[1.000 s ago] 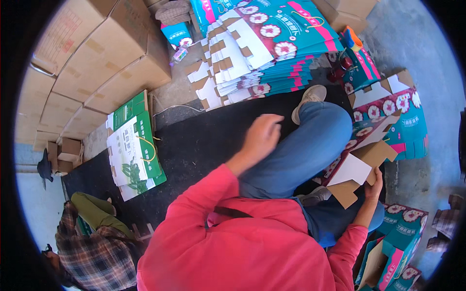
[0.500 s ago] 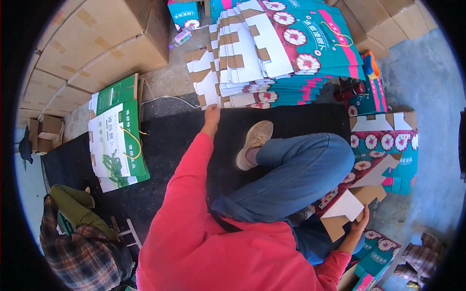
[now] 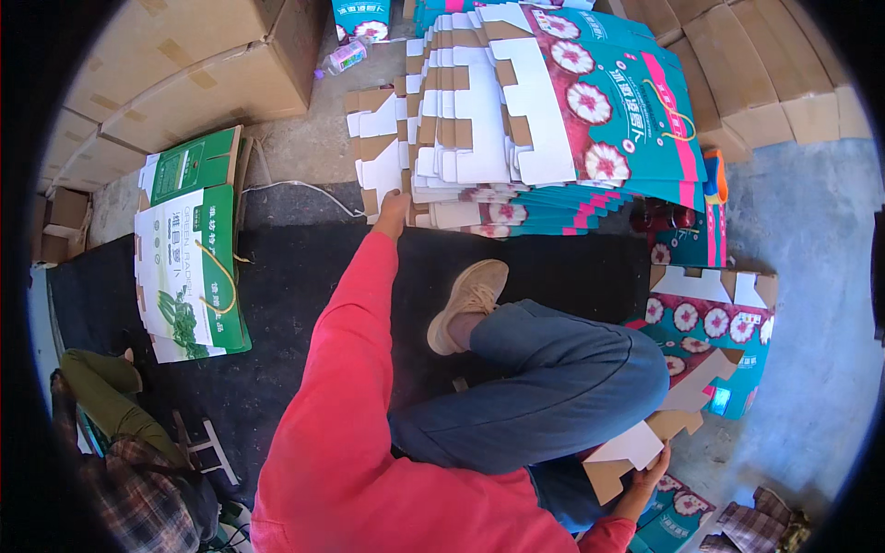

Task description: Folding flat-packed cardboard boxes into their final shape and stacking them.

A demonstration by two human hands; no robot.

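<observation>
My left arm reaches forward, and my left hand (image 3: 393, 214) has its fingers closed on the near edge of a flat carton blank (image 3: 378, 170) with white and brown flaps. That blank sticks out at the left of a tall stack of flat cartons (image 3: 539, 83), teal and crimson with printed radish slices. Low at my right side, my right hand (image 3: 651, 468) grips a partly folded carton (image 3: 636, 447) by its white and brown end flaps. Much of this carton is hidden behind my bent knee.
Green and white flat cartons (image 3: 194, 249) lie at left on a black mat (image 3: 295, 286). Brown boxes (image 3: 194, 74) are piled far left, others (image 3: 765, 74) far right. A plastic bottle (image 3: 346, 57) lies beyond the mat. A co-worker (image 3: 138, 461) sits lower left. More teal cartons (image 3: 714, 318) stand at right.
The whole view has shifted, bringing the stack lower and larger in the picture. My left hand stays at the blank's near edge; my right hand keeps its hold on the carton.
</observation>
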